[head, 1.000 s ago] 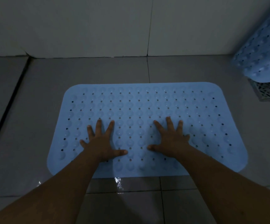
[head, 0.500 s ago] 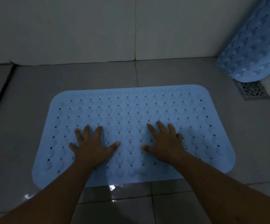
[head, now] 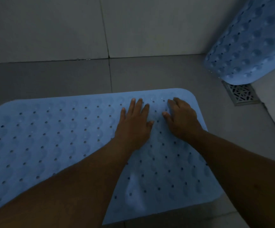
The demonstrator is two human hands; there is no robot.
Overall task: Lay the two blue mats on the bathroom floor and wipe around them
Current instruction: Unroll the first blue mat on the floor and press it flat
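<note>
**Both palms flat on the laid mat**

One blue mat (head: 51, 137) lies flat on the grey tiled floor (head: 150, 74). The left hand (head: 134, 124) and right hand (head: 182, 120) press down side by side near its far right corner, fingers extended, grasping nothing. The second blue mat (head: 251, 45) leans upright at the right wall, its lower edge beside the floor drain (head: 241, 93).
</note>
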